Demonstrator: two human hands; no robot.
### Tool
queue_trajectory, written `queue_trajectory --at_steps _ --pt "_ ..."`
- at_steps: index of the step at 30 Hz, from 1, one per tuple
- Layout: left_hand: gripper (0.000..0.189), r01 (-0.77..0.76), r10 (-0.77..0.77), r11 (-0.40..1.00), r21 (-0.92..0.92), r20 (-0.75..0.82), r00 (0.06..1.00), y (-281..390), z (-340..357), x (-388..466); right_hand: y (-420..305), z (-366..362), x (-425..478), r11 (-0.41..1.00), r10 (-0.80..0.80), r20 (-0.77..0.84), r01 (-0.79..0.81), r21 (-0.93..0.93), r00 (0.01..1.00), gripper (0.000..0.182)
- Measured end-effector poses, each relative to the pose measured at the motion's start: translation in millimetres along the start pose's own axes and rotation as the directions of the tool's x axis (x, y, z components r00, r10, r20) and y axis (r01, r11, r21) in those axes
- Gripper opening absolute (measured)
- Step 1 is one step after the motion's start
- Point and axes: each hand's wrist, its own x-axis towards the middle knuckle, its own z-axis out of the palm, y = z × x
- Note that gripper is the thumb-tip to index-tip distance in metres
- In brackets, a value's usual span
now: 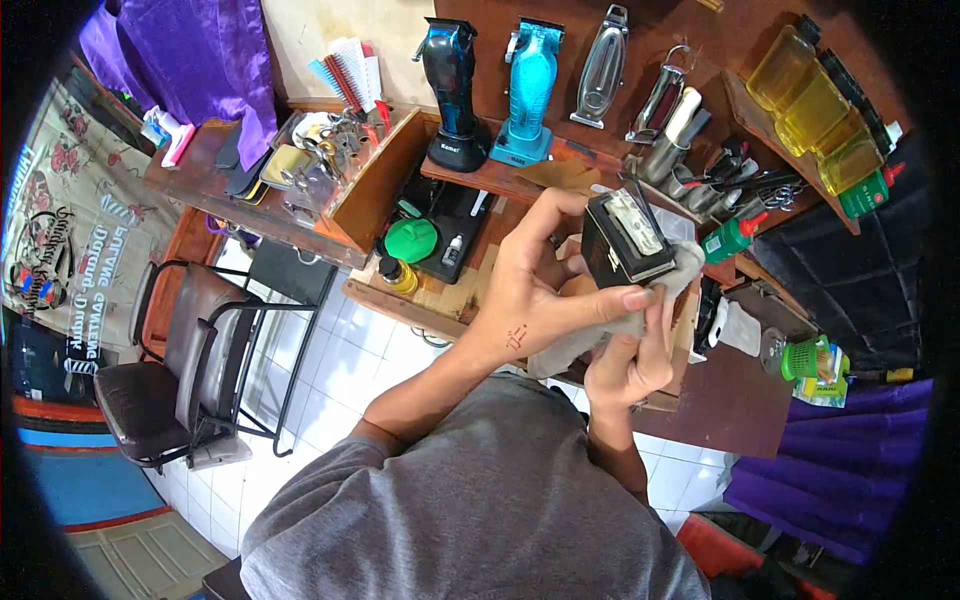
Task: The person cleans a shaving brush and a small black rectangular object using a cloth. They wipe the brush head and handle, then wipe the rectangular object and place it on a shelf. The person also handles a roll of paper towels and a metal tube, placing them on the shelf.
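A small black box [598, 241] with its lid up is in my left hand [529, 281], raised above the wooden counter. Inside it shows a pale printed packet [634, 223]; what the packet holds I cannot tell. My right hand [630, 369] pinches a greyish-white cloth [684, 268], which touches the box's near right corner. More of that cloth hangs below and between both hands. My left thumb lies across the front of the box, over the cloth, and the left fingers behind it are partly hidden.
Hair clippers [450, 82] and a turquoise clipper [527, 90] stand on a shelf behind my hands. A black tray [469, 232] carries a green round container [410, 240]. Yellow bottles [814, 112] line a right shelf. Metal cups [664, 161] hold tools. A barber chair [187, 330] stands left.
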Motion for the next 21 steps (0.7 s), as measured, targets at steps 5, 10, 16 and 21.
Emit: queue_trajectory --at_steps 5,10,16,21 --pt "0.061 0.003 -0.003 1.000 -0.021 -0.027 1.000 1.5 2.6 1.1 -0.7 2.4 -4.0 0.999 -0.041 -0.010 0.040 -0.030 0.999 0.037" --pt "0.065 -0.086 0.072 0.986 0.146 0.100 0.992 -10.1 -1.8 -2.7 -1.0 12.4 0.9 0.998 0.071 -0.127 -0.069 0.013 0.989 0.044" --pt "0.058 -0.118 0.081 0.938 0.325 0.126 0.989 -12.3 -1.1 -7.6 -8.9 9.5 11.4 0.994 0.099 0.019 -0.099 0.039 0.995 0.047" --pt "0.053 0.021 -0.028 0.966 0.259 0.022 0.999 -9.8 1.7 -9.7 -5.8 7.6 2.8 0.993 0.081 0.135 -0.069 -0.092 0.988 0.048"
